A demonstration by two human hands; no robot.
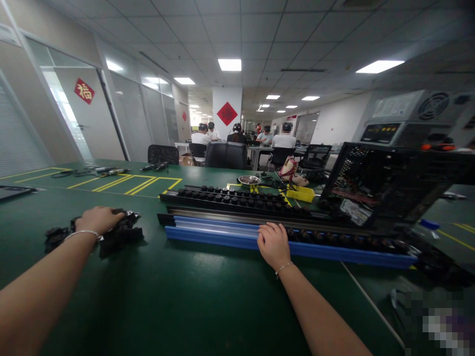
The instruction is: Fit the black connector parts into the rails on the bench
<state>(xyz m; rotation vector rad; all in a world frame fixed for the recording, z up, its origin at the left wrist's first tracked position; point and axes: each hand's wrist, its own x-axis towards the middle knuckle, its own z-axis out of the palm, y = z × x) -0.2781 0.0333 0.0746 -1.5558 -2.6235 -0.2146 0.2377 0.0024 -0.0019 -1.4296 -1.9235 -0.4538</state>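
Note:
My left hand (95,220) reaches down into a loose pile of small black parts (120,240) on the left of the green table. Its fingers curl over the parts, their tips mostly hidden. At the middle of a long blue rail (215,236), my right hand (274,244) is closed, with bent fingers over the channel. What its fingertips hold, if anything, is hidden. Left of this hand the channel is bare. To its right sits a row of black wheel-like pieces (334,236). Behind lie dark rails (222,215) and more rows of black wheel-like pieces (230,198).
An open black computer case (393,183) stands at the right, with power supply units (411,111) on top. A metal bowl (249,181) and a yellow tray (301,194) lie behind the rails. Cables and tools (111,171) lie at the far left. People sit at farther tables.

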